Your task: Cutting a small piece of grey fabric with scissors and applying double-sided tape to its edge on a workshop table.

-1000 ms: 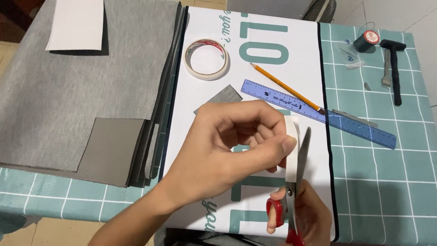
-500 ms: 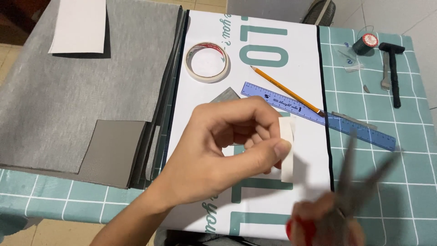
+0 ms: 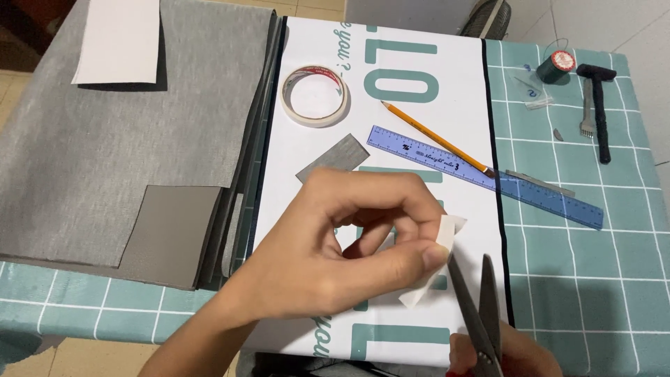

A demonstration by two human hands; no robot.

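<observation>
We pinch tape strip [image 3: 434,262] in left hand [image 3: 335,255], strip hanging below fingertips. Right hand [image 3: 506,352] grips scissors [image 3: 478,307], blades slightly parted, just right of strip. Tape roll [image 3: 315,95] well beyond.

White rectangular printed sheet [image 3: 391,70] with teal lettering and black side edges, laid flat across desk [image 3: 593,279], centre.
</observation>
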